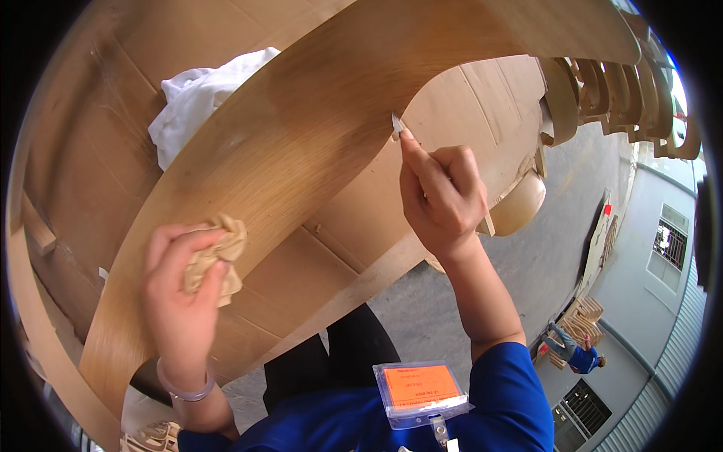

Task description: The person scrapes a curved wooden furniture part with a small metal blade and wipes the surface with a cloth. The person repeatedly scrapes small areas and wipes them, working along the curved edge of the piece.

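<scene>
Across the cardboard-lined surface [260, 301] stretches a curved wooden panel [286, 151], a white cloth [199, 94] beyond it. The left hand [181, 275] clutches a crumpled tan cloth [215, 260]; the right hand [444, 192] pinches a blade [397, 123] at the panel's near edge.

I've got room between the left hand [179, 290] and the right hand [446, 192], over the cardboard [350, 226]; the curved wooden panel [301, 135] bars my way across, the small blade [398, 124] at its edge. Beyond, white cloth [194, 98] blocks me; far right, curved wooden parts [625, 94] crowd in.
</scene>
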Available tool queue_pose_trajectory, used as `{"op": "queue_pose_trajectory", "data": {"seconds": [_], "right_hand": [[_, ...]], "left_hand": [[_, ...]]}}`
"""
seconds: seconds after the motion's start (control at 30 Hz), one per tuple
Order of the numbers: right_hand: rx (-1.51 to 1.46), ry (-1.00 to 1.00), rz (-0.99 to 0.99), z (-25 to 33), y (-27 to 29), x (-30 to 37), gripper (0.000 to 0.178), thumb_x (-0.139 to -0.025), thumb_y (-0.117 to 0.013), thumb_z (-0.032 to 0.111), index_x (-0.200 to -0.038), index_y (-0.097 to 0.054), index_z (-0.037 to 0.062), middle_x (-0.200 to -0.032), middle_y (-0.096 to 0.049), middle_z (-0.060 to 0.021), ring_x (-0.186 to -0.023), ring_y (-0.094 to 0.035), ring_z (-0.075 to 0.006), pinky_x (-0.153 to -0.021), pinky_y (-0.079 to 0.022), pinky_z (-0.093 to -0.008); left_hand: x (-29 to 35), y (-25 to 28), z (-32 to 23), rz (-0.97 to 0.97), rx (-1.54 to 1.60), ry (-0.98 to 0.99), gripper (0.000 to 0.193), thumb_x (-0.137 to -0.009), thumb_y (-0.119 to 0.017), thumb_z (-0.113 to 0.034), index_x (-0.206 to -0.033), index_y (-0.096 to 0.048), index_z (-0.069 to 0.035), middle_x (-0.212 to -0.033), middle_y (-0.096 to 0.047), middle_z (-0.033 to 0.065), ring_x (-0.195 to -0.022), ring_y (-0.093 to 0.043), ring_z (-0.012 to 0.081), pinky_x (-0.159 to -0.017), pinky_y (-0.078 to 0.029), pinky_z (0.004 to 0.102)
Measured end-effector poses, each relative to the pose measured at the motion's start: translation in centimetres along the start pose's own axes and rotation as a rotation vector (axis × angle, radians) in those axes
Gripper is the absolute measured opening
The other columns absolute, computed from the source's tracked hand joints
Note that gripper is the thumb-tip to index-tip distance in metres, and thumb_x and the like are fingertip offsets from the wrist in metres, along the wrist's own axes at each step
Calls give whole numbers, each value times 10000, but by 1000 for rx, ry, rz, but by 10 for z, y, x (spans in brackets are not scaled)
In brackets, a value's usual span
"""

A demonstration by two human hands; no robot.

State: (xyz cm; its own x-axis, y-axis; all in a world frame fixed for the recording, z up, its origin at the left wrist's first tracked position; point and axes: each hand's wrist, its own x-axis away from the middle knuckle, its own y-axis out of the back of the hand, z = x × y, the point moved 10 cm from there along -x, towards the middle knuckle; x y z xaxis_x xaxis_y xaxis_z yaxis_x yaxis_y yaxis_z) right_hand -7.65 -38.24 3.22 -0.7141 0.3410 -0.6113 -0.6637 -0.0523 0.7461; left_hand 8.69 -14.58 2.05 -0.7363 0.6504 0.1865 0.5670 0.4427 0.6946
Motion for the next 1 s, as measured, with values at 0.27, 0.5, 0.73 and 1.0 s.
{"op": "queue_pose_trajectory", "data": {"seconds": [0.27,0.5,0.73,1.0], "right_hand": [[-11,12,-48,3,-1,17,349,-744,-852,-112,-1075,-831,-1,-778,-441,-36,-550,-452,-132,-461,-368,-339],[-52,76,50,8,-10,22,328,-759,-864,-96,-1071,-844,2,-766,-445,-25,-558,-470,-129,-455,-365,-333],[-106,41,85,8,-16,27,297,-776,-874,-150,-1025,-855,11,-766,-496,-46,-558,-489,-126,-472,-383,-316],[-183,16,89,9,-17,30,297,-780,-861,-163,-1025,-849,3,-764,-491,-50,-568,-492,-128,-481,-387,-307]], "left_hand": [[4,11,18,-110,202,27,276,-885,-812,57,-1149,-738,28,-1181,-687,121,-1097,-687,238,-975,-541,342],[3,6,6,-100,258,-14,290,-879,-839,44,-1150,-739,28,-1195,-690,126,-1097,-684,227,-981,-537,330],[1,6,10,-110,315,19,301,-898,-829,43,-1180,-726,25,-1212,-680,118,-1117,-673,216,-999,-524,321],[0,10,18,-117,271,40,307,-917,-810,42,-1207,-711,26,-1244,-670,129,-1161,-656,223,-1024,-512,323]]}}
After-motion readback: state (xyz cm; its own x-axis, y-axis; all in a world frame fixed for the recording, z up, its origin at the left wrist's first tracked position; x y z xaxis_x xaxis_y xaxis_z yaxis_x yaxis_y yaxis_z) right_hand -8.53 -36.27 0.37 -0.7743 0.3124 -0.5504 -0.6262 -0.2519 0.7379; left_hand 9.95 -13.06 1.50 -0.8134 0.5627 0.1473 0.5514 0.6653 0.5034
